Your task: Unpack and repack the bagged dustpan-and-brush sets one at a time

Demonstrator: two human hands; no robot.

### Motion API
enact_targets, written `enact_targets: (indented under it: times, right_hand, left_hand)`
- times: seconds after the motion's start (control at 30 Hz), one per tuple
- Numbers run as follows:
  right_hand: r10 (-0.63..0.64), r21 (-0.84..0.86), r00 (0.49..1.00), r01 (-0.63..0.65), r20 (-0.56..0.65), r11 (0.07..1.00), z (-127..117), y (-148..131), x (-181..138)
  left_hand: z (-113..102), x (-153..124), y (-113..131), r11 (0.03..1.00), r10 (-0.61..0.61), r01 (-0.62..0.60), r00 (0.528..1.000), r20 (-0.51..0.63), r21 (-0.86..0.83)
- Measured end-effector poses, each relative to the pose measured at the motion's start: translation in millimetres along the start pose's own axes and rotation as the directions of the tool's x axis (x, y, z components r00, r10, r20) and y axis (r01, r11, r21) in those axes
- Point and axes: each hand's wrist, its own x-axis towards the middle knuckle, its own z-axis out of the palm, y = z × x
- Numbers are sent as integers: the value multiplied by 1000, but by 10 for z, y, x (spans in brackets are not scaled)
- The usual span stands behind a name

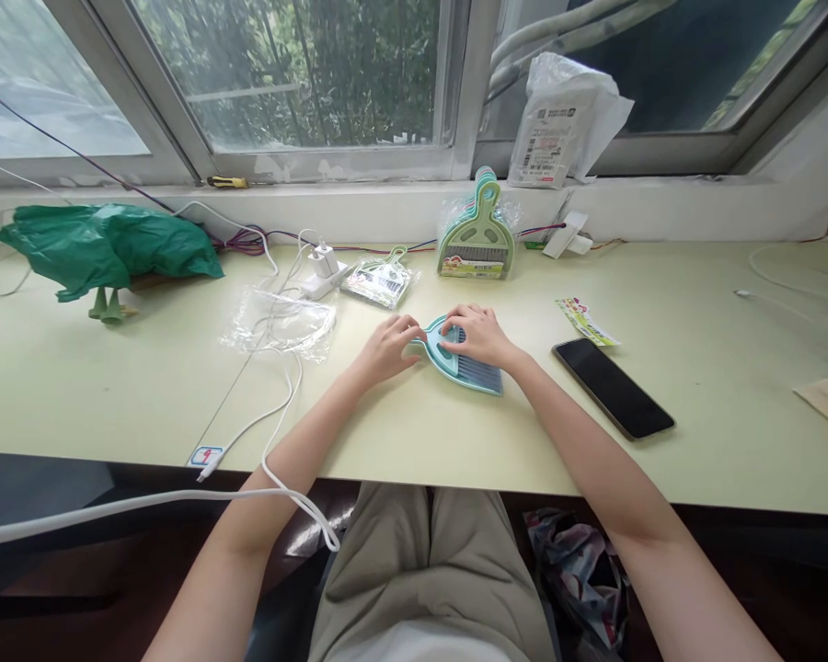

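Note:
A small teal dustpan with a brush set in it (470, 372) lies flat on the pale green table (420, 441) in front of me. My left hand (388, 347) has its fingers curled on the handle end at the left. My right hand (478, 333) presses down on top of the brush, fingers bent over it. A stack of green dustpan-and-brush sets in clear wrap (478, 234) stands behind near the window sill. One wrapped set (381, 279) lies flat to its left.
A black phone (613, 387) lies right of my hands, a printed paper label (585, 321) beyond it. Empty clear bags (281, 321) and white charger cables (276, 432) lie at left. A green plastic bag (107, 244) sits far left. A white parcel (558, 124) leans on the window.

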Motion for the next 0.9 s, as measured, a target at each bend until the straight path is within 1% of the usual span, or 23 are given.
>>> enact_targets:
  times: [0.07,0.2,0.27,0.4,0.47,0.67,0.77,0.9]
  right_hand:
    - [-14,43,999,13,30,999,3,0,7]
    - [-65,134,997,60,37,989,47,-6,28]
    - [-87,171,996,80,29,982,77,3,41]
    - [-98,220,995,90,29,971,111,50,62]
    - [-108,245,994,98,28,965,112,76,67]
    - [-135,306,991,122,23,944,105,127,71]
    - [-139,313,990,126,19,941,112,139,72]
    - [-145,316,989,129,27,940,122,143,73]
  left_hand:
    - [-23,-8,-89,996,2,-1,1000,-15,91]
    - [-38,-28,-180,996,6,-13,997,72,84]
    - [-30,-37,-177,993,27,-35,997,79,114]
    - [-7,-49,-139,971,106,-114,993,45,210]
    - [3,-56,-124,960,135,-147,989,64,237]
    - [24,-68,-95,956,112,-139,987,120,258]
    - [31,-69,-83,954,119,-154,982,148,259]
    - [42,-71,-74,954,117,-155,981,157,258]
